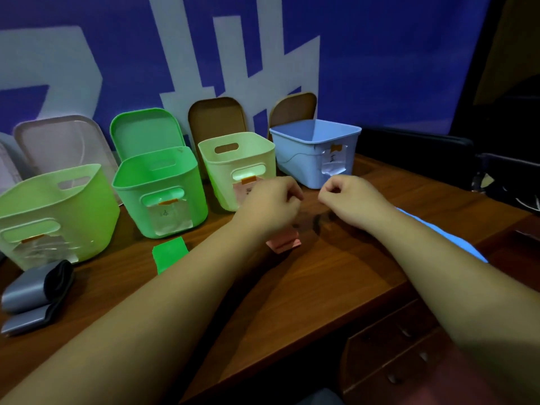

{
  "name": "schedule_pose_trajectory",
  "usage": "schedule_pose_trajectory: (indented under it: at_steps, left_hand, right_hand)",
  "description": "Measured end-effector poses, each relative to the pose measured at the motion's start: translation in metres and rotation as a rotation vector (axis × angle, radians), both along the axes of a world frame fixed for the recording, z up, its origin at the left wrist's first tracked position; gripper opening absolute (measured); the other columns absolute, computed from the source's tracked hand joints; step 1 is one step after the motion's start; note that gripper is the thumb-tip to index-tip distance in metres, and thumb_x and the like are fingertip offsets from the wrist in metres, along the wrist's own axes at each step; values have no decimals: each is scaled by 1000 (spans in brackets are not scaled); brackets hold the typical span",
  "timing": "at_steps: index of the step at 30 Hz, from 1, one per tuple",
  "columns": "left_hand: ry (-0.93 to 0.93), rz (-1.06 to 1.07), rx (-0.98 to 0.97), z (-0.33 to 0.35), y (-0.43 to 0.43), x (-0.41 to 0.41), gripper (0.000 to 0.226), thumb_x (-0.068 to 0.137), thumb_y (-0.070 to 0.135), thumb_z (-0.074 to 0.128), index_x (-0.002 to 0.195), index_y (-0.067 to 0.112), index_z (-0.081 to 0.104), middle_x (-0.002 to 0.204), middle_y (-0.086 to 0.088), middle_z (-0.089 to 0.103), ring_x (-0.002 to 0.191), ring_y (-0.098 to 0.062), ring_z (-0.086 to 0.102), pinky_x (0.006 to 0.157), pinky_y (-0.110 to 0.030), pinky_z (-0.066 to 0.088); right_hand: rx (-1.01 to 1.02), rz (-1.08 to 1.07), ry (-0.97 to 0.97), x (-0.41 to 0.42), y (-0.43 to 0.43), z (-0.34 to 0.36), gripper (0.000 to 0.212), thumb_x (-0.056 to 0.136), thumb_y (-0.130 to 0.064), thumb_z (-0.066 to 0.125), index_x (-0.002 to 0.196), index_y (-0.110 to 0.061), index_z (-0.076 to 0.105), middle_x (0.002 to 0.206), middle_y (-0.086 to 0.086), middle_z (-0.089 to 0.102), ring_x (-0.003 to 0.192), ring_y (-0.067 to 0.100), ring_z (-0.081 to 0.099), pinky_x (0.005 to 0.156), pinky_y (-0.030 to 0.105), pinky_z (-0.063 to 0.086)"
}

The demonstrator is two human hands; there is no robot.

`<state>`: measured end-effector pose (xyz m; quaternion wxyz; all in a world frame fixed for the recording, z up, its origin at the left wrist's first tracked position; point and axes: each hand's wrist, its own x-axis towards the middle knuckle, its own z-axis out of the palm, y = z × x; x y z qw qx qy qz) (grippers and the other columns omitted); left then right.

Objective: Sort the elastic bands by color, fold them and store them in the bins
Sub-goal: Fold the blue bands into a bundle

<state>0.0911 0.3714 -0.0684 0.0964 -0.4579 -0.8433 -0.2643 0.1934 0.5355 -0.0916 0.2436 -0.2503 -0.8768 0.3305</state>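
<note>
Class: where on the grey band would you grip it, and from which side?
Probably pinch the raised loop at the right end of the grey band, coming from above right: that fold stands off the table, while its left ends lie flat.

Left hand (268, 203), right hand (350, 195) — curled near blue bin (295, 162).

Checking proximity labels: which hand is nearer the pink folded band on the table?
Left. The left hand is right over the pink folded band, wrist hiding part of it; the right hand is farther right, before the blue bin.
</note>
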Motion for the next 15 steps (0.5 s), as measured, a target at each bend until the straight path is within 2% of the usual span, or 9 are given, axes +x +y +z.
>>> schedule_pose_trajectory:
  at_steps: [3, 6, 7, 9, 11, 15]
  left_hand:
    - [-27, -22, -121, 6, 39, 9, 19, 97, 24, 60, 109, 21, 75, 104, -1, 72, 97, -19, 65, 79, -32, 54]
    - [-81, -18, -168, 1, 83, 16, 21, 97, 21, 59, 108, 15, 76, 106, -8, 72, 97, -25, 65, 77, -34, 54]
    - [-83, -10, -179, -1, 98, 16, 22, 97, 20, 58, 109, 13, 75, 109, -10, 72, 99, -26, 65, 79, -35, 54]
    - [-76, 18, -201, -8, 128, 15, 26, 98, 21, 58, 116, 9, 71, 116, -13, 70, 104, -29, 63, 80, -36, 52]
    - [-90, 72, -206, -21, 152, 12, 30, 99, 20, 55, 123, 5, 65, 125, -14, 66, 107, -31, 61, 80, -36, 46]
    - [-120, 170, -128, -48, 180, 12, 34, 103, 12, 47, 133, -2, 54, 144, -23, 48, 121, -42, 58, 96, -44, 47]
  right_hand:
    - [186, -34, -136, 19, 41, 3, 15, 93, -34, 67, 83, -24, 71, 87, -6, 70, 82, 16, 66, 72, 32, 49]
    - [325, -50, -286, 42, 85, 2, 10, 92, -31, 66, 87, -24, 72, 96, -2, 66, 93, 22, 66, 79, 31, 48]
    - [374, -48, -332, 50, 97, 2, 9, 92, -32, 66, 92, -26, 72, 100, -1, 63, 100, 24, 65, 84, 32, 48]
    - [450, -48, -431, 63, 115, -4, 23, 95, -44, 63, 112, -30, 70, 116, 0, 60, 115, 27, 59, 98, 38, 49]
    - [448, -52, -479, 72, 125, -14, 39, 100, -57, 53, 131, -36, 62, 134, 0, 54, 129, 29, 51, 110, 43, 43]
    - [383, -91, -413, 76, 131, -30, 41, 100, -65, 45, 133, -44, 57, 143, -5, 48, 137, 27, 42, 113, 45, 33]
